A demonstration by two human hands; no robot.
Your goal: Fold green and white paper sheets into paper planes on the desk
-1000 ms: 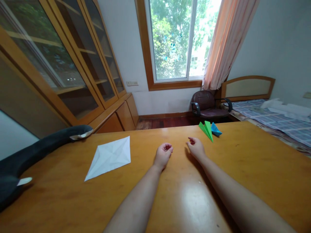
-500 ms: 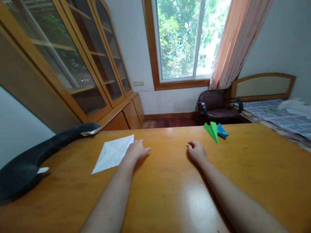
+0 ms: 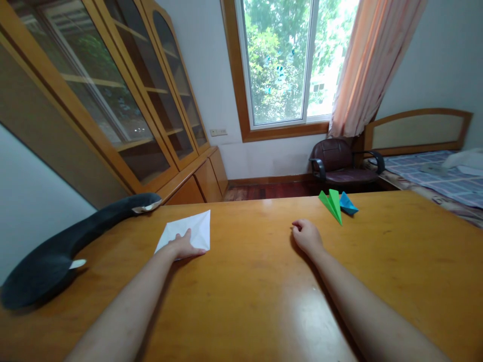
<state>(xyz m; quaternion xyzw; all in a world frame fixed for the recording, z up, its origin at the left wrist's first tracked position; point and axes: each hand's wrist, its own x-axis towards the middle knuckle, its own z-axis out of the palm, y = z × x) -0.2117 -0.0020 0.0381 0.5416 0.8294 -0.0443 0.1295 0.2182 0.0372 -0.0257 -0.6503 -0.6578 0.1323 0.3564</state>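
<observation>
the left hand [image 3: 183, 246] had its fingers apart over the white paper [image 3: 196, 227], perhaps steadying it; the right hand [image 3: 308, 237], fingers curled together, rested on the counter [image 3: 245, 286].

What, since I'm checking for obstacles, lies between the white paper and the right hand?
In the head view, only bare tabletop lies between the white paper and the right hand.
</observation>
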